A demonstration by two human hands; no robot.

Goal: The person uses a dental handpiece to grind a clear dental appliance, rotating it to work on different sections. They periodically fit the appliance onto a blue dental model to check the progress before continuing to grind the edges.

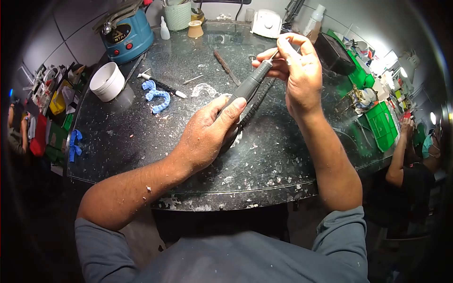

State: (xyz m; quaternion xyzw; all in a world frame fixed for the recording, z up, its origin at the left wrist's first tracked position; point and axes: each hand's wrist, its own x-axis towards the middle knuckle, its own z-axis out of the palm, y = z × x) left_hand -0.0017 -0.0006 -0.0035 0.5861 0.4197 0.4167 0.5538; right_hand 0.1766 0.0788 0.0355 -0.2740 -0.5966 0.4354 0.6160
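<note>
My left hand (211,126) is wrapped round a dark grey rotary handpiece (250,86), thumb along its body, tip pointing up and to the right. A coiled black cord (251,108) runs beside it. At the handpiece tip, my right hand (303,73) is closed with thumb and forefinger pinched at the thin metal bur (274,54); its other fingers curl behind the nose. Left of the handpiece lie a clear dental arch piece (204,89), a blue arch-shaped piece (159,101), a black-and-white tool (165,86) and a thin metal rod (193,79).
White debris dots the dark worktop (141,151). A white tub (107,81) and a blue machine (127,40) stand at left. A long brown-handled tool (225,66) lies farther back. Green trays (381,125) stand right, near another person's arm (400,155).
</note>
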